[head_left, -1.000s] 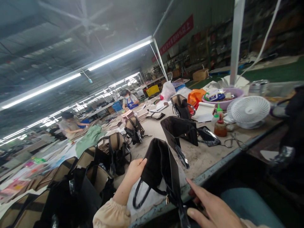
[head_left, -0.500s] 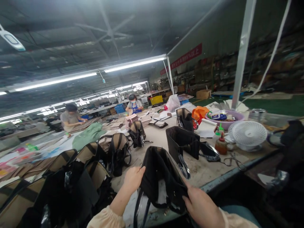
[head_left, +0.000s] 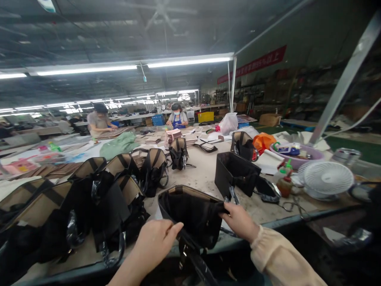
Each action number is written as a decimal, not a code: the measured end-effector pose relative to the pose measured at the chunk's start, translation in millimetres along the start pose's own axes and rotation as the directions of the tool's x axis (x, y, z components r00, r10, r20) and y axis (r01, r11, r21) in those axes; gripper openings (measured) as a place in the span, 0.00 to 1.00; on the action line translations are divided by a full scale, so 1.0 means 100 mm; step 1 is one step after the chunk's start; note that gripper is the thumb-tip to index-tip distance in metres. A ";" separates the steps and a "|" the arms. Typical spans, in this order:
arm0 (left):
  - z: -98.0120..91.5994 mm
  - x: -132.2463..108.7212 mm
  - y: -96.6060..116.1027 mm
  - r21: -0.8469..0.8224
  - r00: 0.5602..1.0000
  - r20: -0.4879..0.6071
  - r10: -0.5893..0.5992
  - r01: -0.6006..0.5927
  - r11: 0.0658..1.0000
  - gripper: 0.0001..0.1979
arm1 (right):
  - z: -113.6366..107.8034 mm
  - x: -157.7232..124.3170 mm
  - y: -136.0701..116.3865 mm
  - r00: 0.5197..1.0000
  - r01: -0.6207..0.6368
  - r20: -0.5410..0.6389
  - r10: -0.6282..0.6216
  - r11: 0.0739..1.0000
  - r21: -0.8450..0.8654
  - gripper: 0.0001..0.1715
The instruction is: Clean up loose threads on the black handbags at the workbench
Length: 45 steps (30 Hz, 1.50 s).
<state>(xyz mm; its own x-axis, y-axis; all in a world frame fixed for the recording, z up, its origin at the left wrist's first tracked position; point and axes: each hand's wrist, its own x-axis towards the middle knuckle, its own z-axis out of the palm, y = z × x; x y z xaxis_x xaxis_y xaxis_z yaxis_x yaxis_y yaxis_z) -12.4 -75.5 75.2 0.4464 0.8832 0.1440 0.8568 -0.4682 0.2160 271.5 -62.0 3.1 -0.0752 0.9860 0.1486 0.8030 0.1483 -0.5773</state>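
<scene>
Gripping one black bag (head_left: 193, 216) at the near edge of the table (head_left: 205, 176), both hands hold its mouth spread open, with the dark lining showing. The left hand (head_left: 154, 244) pinches the near rim, its fingers (head_left: 174, 228) curled tight on the fabric. The right hand (head_left: 240, 221) grips the bag's right corner, closed around the rim. A glossy strap hangs from the bag below the table edge, between the two hands.

Just beyond the right hand stands a second open black bag (head_left: 235, 174), upright and apart from the held one. Left of the left hand crowd the tan-and-black bags (head_left: 119, 174), at least six, though they overlap too much for a sure count. Two more stand farther off, well beyond both hands.

Right of the right hand lie one pair of scissors (head_left: 293, 206), two small squeeze bottles (head_left: 285, 184), one white fan (head_left: 327, 180) and one purple basin (head_left: 300, 161) with clutter in it. Far past the fingers, a green cloth (head_left: 119, 145) lies heaped, and two other people (head_left: 99, 121) work at the long tables behind it.
</scene>
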 end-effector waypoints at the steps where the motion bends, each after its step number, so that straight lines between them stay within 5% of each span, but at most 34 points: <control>1: -0.03 0.06 -0.05 -0.015 0.996 -0.079 0.034 -0.035 0.999 0.21 | 0.00 0.03 0.01 1.000 0.002 -0.006 -0.002 1.000 -0.005 0.08; 4: -0.11 0.36 -0.17 -0.093 0.942 -0.284 0.178 -0.212 0.973 0.12 | -0.01 0.08 0.01 0.999 -0.014 -0.032 0.013 1.000 -0.026 0.08; 6: -0.11 0.62 -0.19 -0.086 0.903 -0.313 0.294 -0.336 0.938 0.13 | -0.01 0.09 -0.02 0.999 -0.006 -0.050 0.005 1.000 -0.024 0.07; 12: 0.05 1.13 -0.05 -0.075 0.820 -0.102 0.564 -0.572 0.817 0.16 | 0.08 0.07 -0.09 0.983 0.068 -0.174 -0.050 0.993 0.101 0.26; 22: 0.14 1.31 -0.07 -0.148 0.808 -0.047 0.588 -0.587 0.796 0.10 | 0.09 0.16 -0.09 0.967 0.105 -0.246 -0.067 0.984 0.144 0.17; 27: 0.19 1.32 -0.08 -0.164 0.846 -0.045 0.531 -0.530 0.832 0.14 | 0.09 0.20 -0.12 0.967 0.034 -0.254 0.017 0.980 0.195 0.18; 32: 0.23 1.36 -0.02 -0.110 0.808 0.017 0.589 -0.584 0.804 0.12 | 0.06 0.23 -0.14 0.972 0.041 -0.235 0.020 0.967 0.251 0.12; 45: 0.27 1.40 0.04 -0.160 0.849 0.111 0.517 -0.498 0.852 0.10 | -0.01 0.28 -0.12 0.977 0.140 -0.190 -0.095 0.961 0.239 0.12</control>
<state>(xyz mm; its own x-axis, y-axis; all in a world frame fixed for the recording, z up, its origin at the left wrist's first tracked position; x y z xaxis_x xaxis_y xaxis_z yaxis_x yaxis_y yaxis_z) 60.6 46.7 70.6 0.8505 0.5104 0.1272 0.4663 -0.8434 0.2669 260.2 -36.2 14.9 -0.0374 0.9352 0.3522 0.6195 0.2982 -0.7262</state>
